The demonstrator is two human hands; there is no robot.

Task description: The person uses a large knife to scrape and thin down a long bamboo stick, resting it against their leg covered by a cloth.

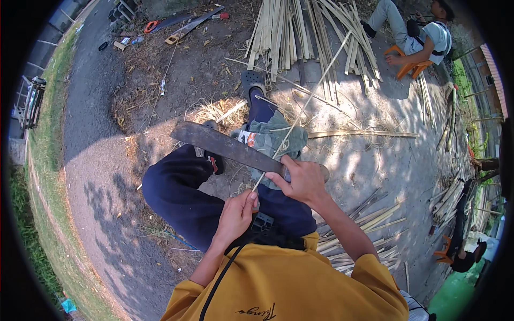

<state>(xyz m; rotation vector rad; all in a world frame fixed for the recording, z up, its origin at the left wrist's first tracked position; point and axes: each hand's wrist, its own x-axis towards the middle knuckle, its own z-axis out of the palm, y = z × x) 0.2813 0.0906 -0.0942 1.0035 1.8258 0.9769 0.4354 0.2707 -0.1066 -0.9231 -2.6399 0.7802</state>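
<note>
My right hand (303, 180) is closed round the handle of a machete (222, 145), its thumb pressed near the base of the blade. The broad dark blade points to the left across my lap. A long, thin bamboo strip (313, 95) passes by the blade near my right hand and runs up to the far right. Its near end is pinched in my left hand (236, 214), below the blade. Over my leg lies a greyish-green cloth (281, 130), under the strip. Where exactly strip and blade touch is hidden by my right fingers.
A large pile of split bamboo strips (284, 35) lies ahead, with more strips (375, 224) at my right. Handsaws (193, 25) rest on the ground at the far left. One person (423, 45) sits on an orange stool at the far right; another (466, 257) is at the right edge.
</note>
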